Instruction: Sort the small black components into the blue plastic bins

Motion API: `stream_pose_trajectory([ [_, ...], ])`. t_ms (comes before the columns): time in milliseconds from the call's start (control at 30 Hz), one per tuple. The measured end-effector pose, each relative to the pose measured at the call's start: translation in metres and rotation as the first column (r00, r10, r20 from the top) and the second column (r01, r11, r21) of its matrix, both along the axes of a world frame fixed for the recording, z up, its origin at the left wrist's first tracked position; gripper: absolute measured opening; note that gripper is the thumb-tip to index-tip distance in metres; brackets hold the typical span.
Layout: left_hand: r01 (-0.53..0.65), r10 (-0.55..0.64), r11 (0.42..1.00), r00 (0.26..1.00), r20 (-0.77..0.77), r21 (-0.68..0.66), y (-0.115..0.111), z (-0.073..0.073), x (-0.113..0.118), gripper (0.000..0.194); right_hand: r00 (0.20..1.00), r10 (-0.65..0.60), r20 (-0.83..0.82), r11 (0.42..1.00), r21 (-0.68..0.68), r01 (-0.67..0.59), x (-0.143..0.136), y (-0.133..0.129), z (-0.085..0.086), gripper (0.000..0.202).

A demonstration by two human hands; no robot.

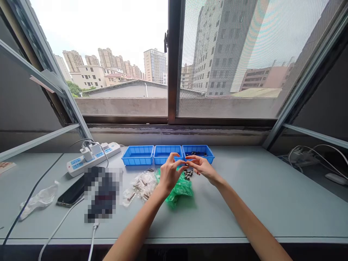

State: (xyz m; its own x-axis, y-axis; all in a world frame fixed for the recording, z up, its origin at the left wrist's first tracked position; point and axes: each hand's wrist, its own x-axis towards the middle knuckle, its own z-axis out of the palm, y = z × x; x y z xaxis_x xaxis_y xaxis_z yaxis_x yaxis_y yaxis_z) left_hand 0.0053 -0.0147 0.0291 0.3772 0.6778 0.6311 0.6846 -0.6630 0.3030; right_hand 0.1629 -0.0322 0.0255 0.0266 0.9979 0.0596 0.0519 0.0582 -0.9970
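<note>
My left hand (172, 171) and my right hand (201, 166) meet fingertip to fingertip above the desk, in front of the blue bins. Both are closed in a pinch around something small and dark, too small to name. Just below the fingers lies a little heap of dark and silvery small parts (188, 175). Green plastic bags (181, 189) lie under and beside my left hand. To their left is a pile of small clear plastic bags (143, 184) with brownish pieces inside. Several dark small parts sit in the right blue bin (210, 156).
The left blue bin (137, 161) and middle blue bin (160, 160) stand in the same row. On the left are a white power strip (94, 159) with plugs and cables, a black phone (71, 192), a pixelated patch and crumpled clear plastic (40, 199). Slanted metal bars flank the desk (244, 188).
</note>
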Motion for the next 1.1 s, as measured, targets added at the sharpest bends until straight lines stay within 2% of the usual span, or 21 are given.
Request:
stream_pose_trajectory([
  [100,0.026,-0.028,0.998,0.999,0.028,0.064,0.0010,-0.0016,0.0002,0.009,1.000,0.000,-0.024,1.000,-0.010,0.000,0.0001,-0.0005,0.0009,0.054],
  [367,0.008,-0.024,0.989,0.994,0.104,0.145,0.0026,-0.0023,-0.0005,0.009,0.997,0.054,-0.055,0.998,-0.036,-0.056,0.0017,-0.0018,0.0028,0.051],
  [500,0.058,-0.080,0.983,0.989,0.127,0.172,0.0040,-0.0025,-0.0011,0.007,0.995,0.052,-0.080,0.998,-0.025,-0.055,0.0015,-0.0015,0.0021,0.049],
  [600,0.086,-0.106,0.986,0.985,0.139,0.144,0.0042,-0.0026,-0.0009,0.010,0.988,0.087,-0.128,0.995,-0.031,-0.091,0.0003,-0.0021,0.0015,0.050],
  [733,0.065,-0.075,0.996,0.984,0.159,0.062,0.0027,-0.0016,0.0001,0.015,0.975,0.129,-0.183,0.990,-0.039,-0.138,-0.0010,-0.0037,0.0004,0.050],
  [933,0.047,-0.044,0.999,0.989,0.144,-0.015,0.0018,0.0003,0.0005,0.018,0.992,0.054,-0.117,0.999,0.007,-0.054,-0.0003,-0.0016,-0.0018,0.047],
  [1100,0.034,-0.030,0.995,0.999,0.045,-0.090,0.0022,0.0019,-0.0015,0.017,1.000,-0.003,-0.017,0.999,0.051,0.004,0.0001,0.0008,-0.0012,0.046],
])
